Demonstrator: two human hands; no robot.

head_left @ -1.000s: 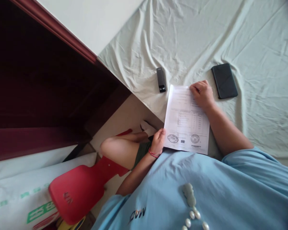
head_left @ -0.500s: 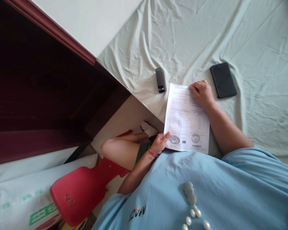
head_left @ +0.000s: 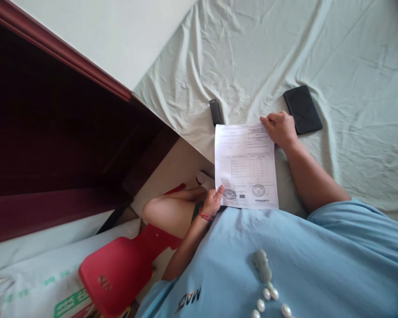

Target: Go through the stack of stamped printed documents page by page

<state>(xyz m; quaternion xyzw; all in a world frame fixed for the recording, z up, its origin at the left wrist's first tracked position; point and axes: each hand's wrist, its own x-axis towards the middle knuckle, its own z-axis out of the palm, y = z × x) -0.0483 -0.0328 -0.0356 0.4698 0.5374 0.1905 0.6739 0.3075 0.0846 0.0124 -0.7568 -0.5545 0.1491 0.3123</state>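
A printed sheet of paper (head_left: 247, 165) with round and oval stamps near its bottom lies before my shirt, held in both hands. My left hand (head_left: 212, 201) pinches its lower left edge, thumb on top. At the upper right corner, my right hand (head_left: 280, 129) has its fingers closed on the paper. Just beyond the sheet's top left corner is a small black oblong thing, perhaps a stapler (head_left: 215, 111); its near end meets the paper's edge. A flat black rectangular thing (head_left: 303, 109) rests on the cloth beside my right hand.
A wrinkled pale green sheet (head_left: 358, 88) covers the bed-like surface. Dark red wooden furniture (head_left: 53, 110) stands at the left. A red chair (head_left: 116, 274) and a white sack (head_left: 29, 282) are at the lower left.
The paper has shifted left and now reaches the black oblong thing's near end. My left hand went left with it; my right hand now grips nearer the paper's corner.
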